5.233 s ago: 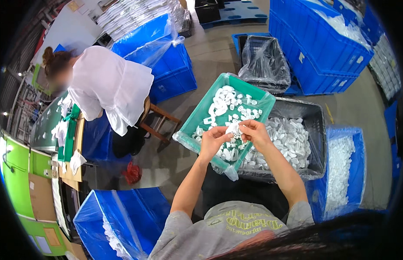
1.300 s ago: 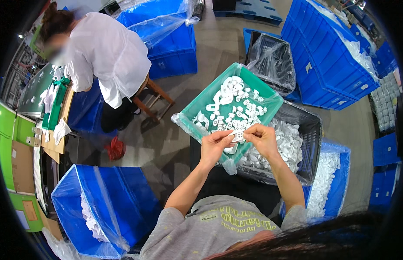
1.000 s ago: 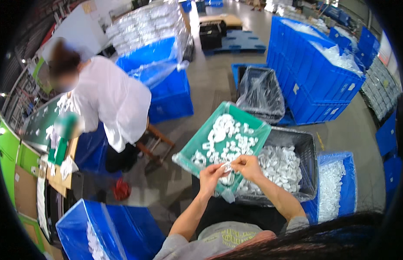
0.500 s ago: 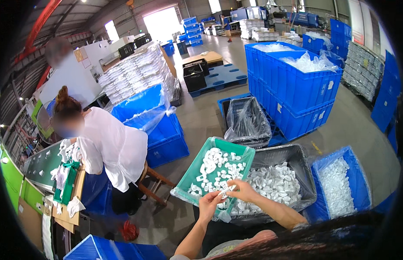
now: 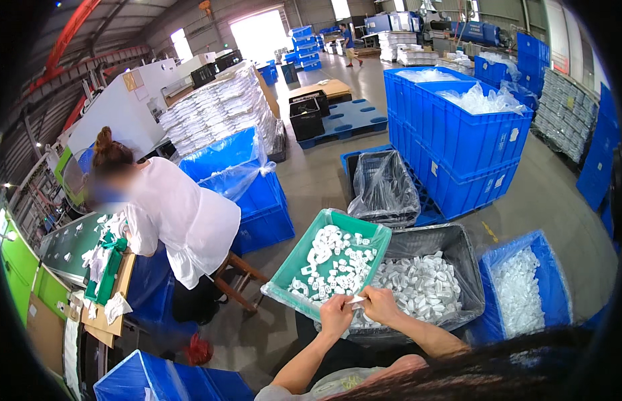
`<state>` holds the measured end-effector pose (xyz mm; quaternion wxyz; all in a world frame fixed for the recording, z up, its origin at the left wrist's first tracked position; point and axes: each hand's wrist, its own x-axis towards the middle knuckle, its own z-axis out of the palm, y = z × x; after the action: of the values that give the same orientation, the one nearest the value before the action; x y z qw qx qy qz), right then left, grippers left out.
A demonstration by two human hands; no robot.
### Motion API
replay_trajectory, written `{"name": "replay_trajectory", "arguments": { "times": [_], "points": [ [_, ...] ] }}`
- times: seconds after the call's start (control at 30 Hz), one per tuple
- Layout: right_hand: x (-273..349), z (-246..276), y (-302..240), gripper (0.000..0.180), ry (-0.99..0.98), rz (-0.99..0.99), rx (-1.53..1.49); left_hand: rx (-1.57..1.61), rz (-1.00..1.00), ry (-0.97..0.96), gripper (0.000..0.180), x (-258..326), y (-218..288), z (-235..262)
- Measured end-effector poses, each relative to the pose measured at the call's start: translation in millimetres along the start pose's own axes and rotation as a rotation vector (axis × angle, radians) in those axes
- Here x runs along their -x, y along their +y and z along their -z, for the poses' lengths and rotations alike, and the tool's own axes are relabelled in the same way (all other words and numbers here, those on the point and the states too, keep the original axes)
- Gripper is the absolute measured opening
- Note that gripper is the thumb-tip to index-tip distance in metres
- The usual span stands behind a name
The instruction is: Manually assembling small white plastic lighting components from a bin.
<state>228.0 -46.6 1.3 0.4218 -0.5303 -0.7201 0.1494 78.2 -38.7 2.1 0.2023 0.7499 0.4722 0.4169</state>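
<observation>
My left hand and my right hand are closed on a small white plastic part, one at each end. They hold it over the near right corner of a green tray. Scattered across the tray lie many white plastic pieces, its rim wrapped in clear film. Under and to the right of it stands a black crate lined with clear plastic, heaped with white and greyish parts. The held part's exact kind is too small to make out.
On the right stands a blue bin of clear plastic pieces. Stacked blue crates rise beyond a film-lined black basket. To the left, a person in a white top bends over a workbench, beside a wooden stool.
My hands have drawn nearer to me and their grips have closed up around the white part. The person at left has leaned differently; another person in the distance is walking.
</observation>
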Motion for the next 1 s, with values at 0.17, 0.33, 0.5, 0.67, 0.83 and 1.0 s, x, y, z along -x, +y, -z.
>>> {"name": "replay_trajectory", "arguments": {
  "times": [0.17,0.33,0.5,0.67,0.83,1.0],
  "points": [
    [-2.4,12.4,-0.9,0.011,-0.084,-0.14,-0.199,0.345,0.201,-0.009,0.011,5.1,-13.9,-11.8],
    [-4.3,12.7,-1.4,0.012,-0.072,-0.148,-0.179,0.081,-0.055,0.1,0.015,-2.1,6.9,-2.6],
    [1.8,11.5,1.7,0.012,-0.037,-0.144,-0.161,0.143,-0.021,0.075,0.014,0.2,5.8,-4.3],
    [14.7,41.1,34.4,0.017,-0.124,-0.26,-0.314,0.39,0.18,-0.276,0.015,-4.7,8.4,22.0],
    [26.2,79.5,70.4,0.021,-0.23,-0.299,0.034,0.183,0.27,0.022,0.016,2.2,-47.8,47.1],
    [-22.3,58.1,39.9,0.019,-0.408,0.046,0.255,0.19,0.415,0.255,0.011,-5.1,-73.8,57.5]
  ]
}}
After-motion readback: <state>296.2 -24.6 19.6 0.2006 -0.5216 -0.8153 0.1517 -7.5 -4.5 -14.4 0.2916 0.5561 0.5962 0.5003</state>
